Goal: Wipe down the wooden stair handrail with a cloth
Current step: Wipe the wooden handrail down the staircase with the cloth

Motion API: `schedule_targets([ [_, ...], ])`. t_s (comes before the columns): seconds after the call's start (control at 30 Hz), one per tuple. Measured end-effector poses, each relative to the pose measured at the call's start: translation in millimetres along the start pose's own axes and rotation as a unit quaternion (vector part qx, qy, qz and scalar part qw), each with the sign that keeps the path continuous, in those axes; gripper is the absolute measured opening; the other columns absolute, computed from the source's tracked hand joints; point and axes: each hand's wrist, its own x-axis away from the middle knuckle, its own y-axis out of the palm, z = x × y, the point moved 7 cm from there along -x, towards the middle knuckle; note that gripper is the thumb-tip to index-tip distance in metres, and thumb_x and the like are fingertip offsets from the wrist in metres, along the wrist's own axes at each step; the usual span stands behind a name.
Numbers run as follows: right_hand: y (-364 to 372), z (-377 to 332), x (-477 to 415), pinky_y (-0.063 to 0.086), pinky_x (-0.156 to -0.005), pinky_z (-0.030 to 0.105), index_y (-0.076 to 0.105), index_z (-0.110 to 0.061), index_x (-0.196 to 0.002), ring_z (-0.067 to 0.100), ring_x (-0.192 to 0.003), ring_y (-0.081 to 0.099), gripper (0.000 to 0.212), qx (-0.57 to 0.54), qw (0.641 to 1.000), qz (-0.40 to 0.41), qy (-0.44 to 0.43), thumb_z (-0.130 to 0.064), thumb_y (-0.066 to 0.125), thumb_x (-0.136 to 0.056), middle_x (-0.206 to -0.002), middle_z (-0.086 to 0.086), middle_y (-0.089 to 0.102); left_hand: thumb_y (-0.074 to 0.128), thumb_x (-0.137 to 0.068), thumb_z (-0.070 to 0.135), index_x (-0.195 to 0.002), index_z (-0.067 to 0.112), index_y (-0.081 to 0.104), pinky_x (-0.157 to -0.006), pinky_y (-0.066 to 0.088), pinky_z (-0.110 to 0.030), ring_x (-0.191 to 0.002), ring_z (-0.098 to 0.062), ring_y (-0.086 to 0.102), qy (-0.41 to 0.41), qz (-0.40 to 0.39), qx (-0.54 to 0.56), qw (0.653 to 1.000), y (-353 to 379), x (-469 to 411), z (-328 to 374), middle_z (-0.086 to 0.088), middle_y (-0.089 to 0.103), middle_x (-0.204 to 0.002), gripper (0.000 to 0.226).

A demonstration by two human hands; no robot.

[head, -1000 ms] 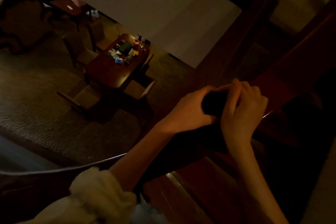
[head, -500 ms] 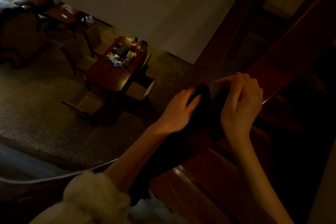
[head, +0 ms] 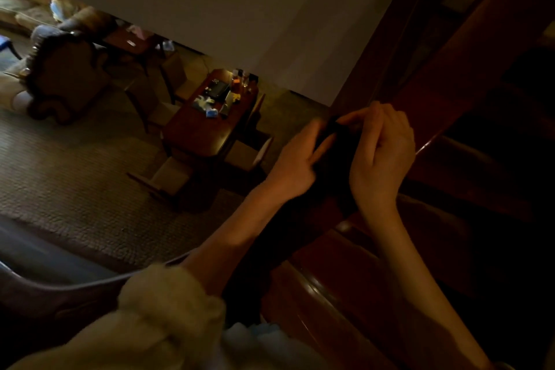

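Cloth (head: 336, 165): dark, soft, limp, just above the handrail (head: 315, 294) | left hand (head: 300, 162): blurred, thumb and fingers pinch cloth edge | right hand (head: 381, 156): curled fingers pinch cloth top | handrail: glossy, rounded reddish wood

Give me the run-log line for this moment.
left hand holds cloth | right hand pinches cloth's top | handrail contact unclear, dim
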Motion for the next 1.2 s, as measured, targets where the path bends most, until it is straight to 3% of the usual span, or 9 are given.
schedule_targets([
  [0.07,-5.9,-0.6,1.5,0.033,-0.070,0.018,0.068,-0.012,-0.083,0.006,-0.077,0.050,0.043,-0.044,0.999,0.016,-0.012,-0.018,0.030,-0.103,-0.079,-0.005,0.059,0.044,-0.100,0.030,-0.122,0.014,0.048,-0.092,0.051,-0.043,-0.105,-0.016,0.061,0.034,0.062,-0.056,0.996,7.7,-24.9,28.1,0.000,0.060,-0.114,0.027],
  [0.23,-9.8,-3.7,1.1,0.030,-0.070,0.013,0.067,-0.007,-0.086,0.006,-0.082,0.046,0.039,-0.049,0.998,0.010,-0.042,-0.014,0.031,-0.101,-0.083,-0.005,0.056,0.057,-0.095,0.027,-0.115,0.022,0.042,-0.082,0.046,-0.017,-0.103,-0.005,0.055,0.054,0.139,-0.133,0.980,-7.6,36.3,3.8,0.004,0.055,-0.115,0.026],
  [0.43,12.0,-20.3,6.7,0.028,-0.069,0.024,0.067,-0.010,-0.093,0.017,-0.085,0.052,0.038,-0.006,0.985,-0.122,-0.125,-0.028,0.035,-0.102,-0.089,0.004,0.065,0.062,-0.081,0.046,-0.118,0.006,0.047,-0.089,0.040,-0.031,-0.106,-0.013,0.037,0.089,0.233,-0.296,0.922,-15.6,101.7,-17.0,-0.005,0.044,-0.115,0.056],
  [0.6,35.4,-50.1,54.9,0.035,-0.077,0.027,0.067,-0.015,-0.103,0.014,-0.091,0.057,0.031,-0.041,0.899,-0.328,-0.287,-0.035,0.044,-0.100,-0.097,0.000,0.066,0.075,-0.074,0.034,-0.133,0.013,0.028,-0.104,0.039,-0.026,-0.129,-0.015,0.038,0.104,0.279,-0.155,0.942,1.1,126.4,-25.2,-0.004,0.033,-0.135,0.078],
  [0.7,46.2,-43.7,97.8,0.039,-0.084,0.029,0.065,-0.019,-0.117,0.017,-0.100,0.061,0.038,0.027,0.854,-0.395,-0.339,-0.043,0.045,-0.096,-0.110,-0.002,0.066,0.086,-0.066,0.013,-0.137,0.030,0.015,-0.104,0.039,-0.022,-0.131,0.000,0.037,0.091,0.322,-0.099,0.937,-1.3,143.7,-35.9,-0.004,0.033,-0.139,0.102],
  [0.87,43.9,-38.2,101.7,0.044,-0.082,0.035,0.063,-0.021,-0.126,0.024,-0.101,0.064,0.034,0.033,0.855,-0.384,-0.347,-0.029,0.057,-0.093,-0.110,0.001,0.068,0.085,-0.058,0.048,-0.145,0.037,0.005,-0.107,0.029,-0.014,-0.139,0.002,0.024,0.030,0.316,-0.184,0.930,-9.3,185.3,-55.0,0.000,0.020,-0.152,0.119],
  [1.0,53.5,-46.8,121.7,0.050,-0.087,0.042,0.073,-0.013,-0.111,0.033,-0.098,0.066,0.036,0.082,0.846,-0.355,-0.388,-0.005,0.071,-0.075,-0.106,0.012,0.070,0.084,-0.057,0.055,-0.152,0.028,0.007,-0.114,0.026,-0.044,-0.146,-0.021,0.012,-0.111,0.270,-0.321,0.901,-38.4,208.9,-88.3,-0.002,0.012,-0.158,0.125],
  [1.17,62.4,-49.2,154.3,0.047,-0.096,0.045,0.068,-0.008,-0.107,0.035,-0.109,0.060,0.049,0.143,0.855,-0.390,-0.312,-0.044,0.074,-0.075,-0.111,0.013,0.067,0.082,-0.068,0.043,-0.149,0.019,0.028,-0.106,0.038,-0.048,-0.132,-0.020,0.035,-0.141,0.228,-0.375,0.888,-46.8,205.4,-101.3,-0.003,0.039,-0.144,0.101],
  [1.2,57.4,-50.0,149.7,0.048,-0.093,0.043,0.067,-0.009,-0.105,0.034,-0.105,0.061,0.046,0.130,0.862,-0.375,-0.315,-0.040,0.077,-0.072,-0.107,0.011,0.067,0.082,-0.068,0.042,-0.148,0.019,0.030,-0.105,0.039,-0.046,-0.130,-0.019,0.037,-0.136,0.227,-0.378,0.887,-47.0,203.8,-100.5,-0.002,0.041,-0.141,0.098],
])
